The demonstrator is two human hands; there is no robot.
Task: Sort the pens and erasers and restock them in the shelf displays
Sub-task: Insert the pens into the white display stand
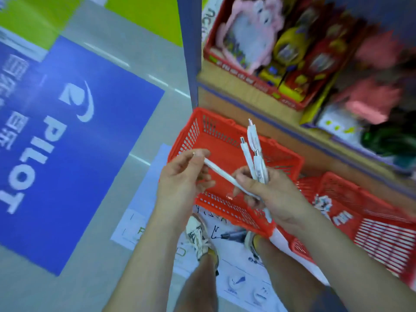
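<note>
My right hand [267, 194] grips three white pens [253, 152] upright, their silver tips pointing up. A fourth white pen [221, 174] lies slanted between both hands: my left hand [182, 179] pinches its upper left end, and its lower end runs into my right hand. Both hands hover above an orange-red plastic basket [216, 136] that stands on the floor against the shelf unit. The basket's visible bottom shows no items.
A second red basket [351, 206] sits to the right on the floor. The wooden shelf [247, 91] above holds red display boxes of plush pencil cases [252, 37]. A blue PILOT floor mat [67, 136] lies left. My shoes [200, 237] stand on white printed floor graphics.
</note>
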